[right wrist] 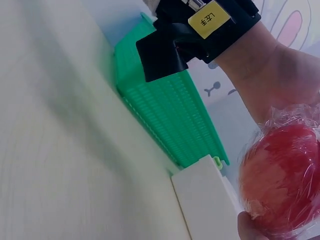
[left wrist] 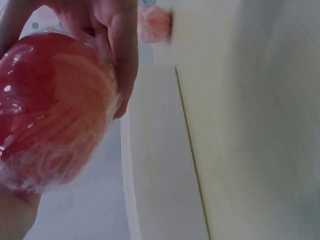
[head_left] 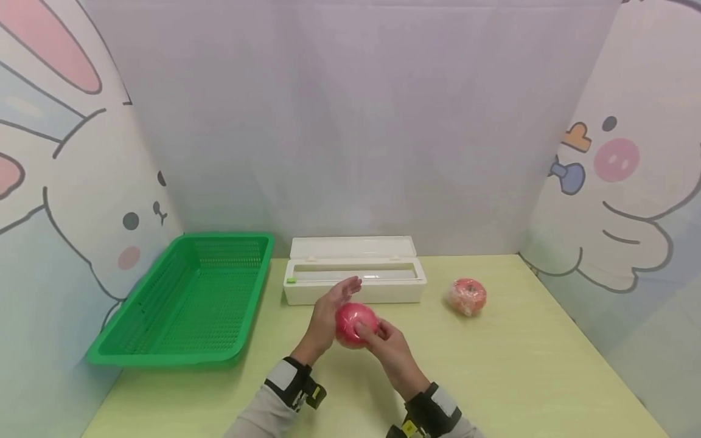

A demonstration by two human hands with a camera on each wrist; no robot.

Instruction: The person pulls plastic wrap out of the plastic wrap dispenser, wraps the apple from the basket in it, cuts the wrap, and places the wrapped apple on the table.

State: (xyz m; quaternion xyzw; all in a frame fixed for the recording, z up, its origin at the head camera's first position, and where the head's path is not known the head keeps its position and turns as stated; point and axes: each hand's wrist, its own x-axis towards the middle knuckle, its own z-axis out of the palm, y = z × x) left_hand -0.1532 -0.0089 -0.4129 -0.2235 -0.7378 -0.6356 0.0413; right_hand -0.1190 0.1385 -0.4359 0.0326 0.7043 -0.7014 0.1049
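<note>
A red, round fruit that looks like an apple (head_left: pixel 352 315), wrapped in clear cling film, is held above the table in front of me. My right hand (head_left: pixel 392 353) grips it from the right, its thumb across the near face. Against the left side lies my left hand (head_left: pixel 324 319), fingers extended upward. Crinkled film shows on the wrapped apple (left wrist: pixel 55 110) in the left wrist view, and the right wrist view shows the film bunched on the apple (right wrist: pixel 280 175) near the left palm. A second wrapped apple (head_left: pixel 467 297) rests on the table to the right.
Behind my hands stands a white cling film dispenser (head_left: pixel 353 294) with its lid raised and a small green slider at left. A green plastic basket (head_left: pixel 241 322) sits on the left of the pale yellow table (head_left: pixel 526 359). Printed cartoon panels flank both sides.
</note>
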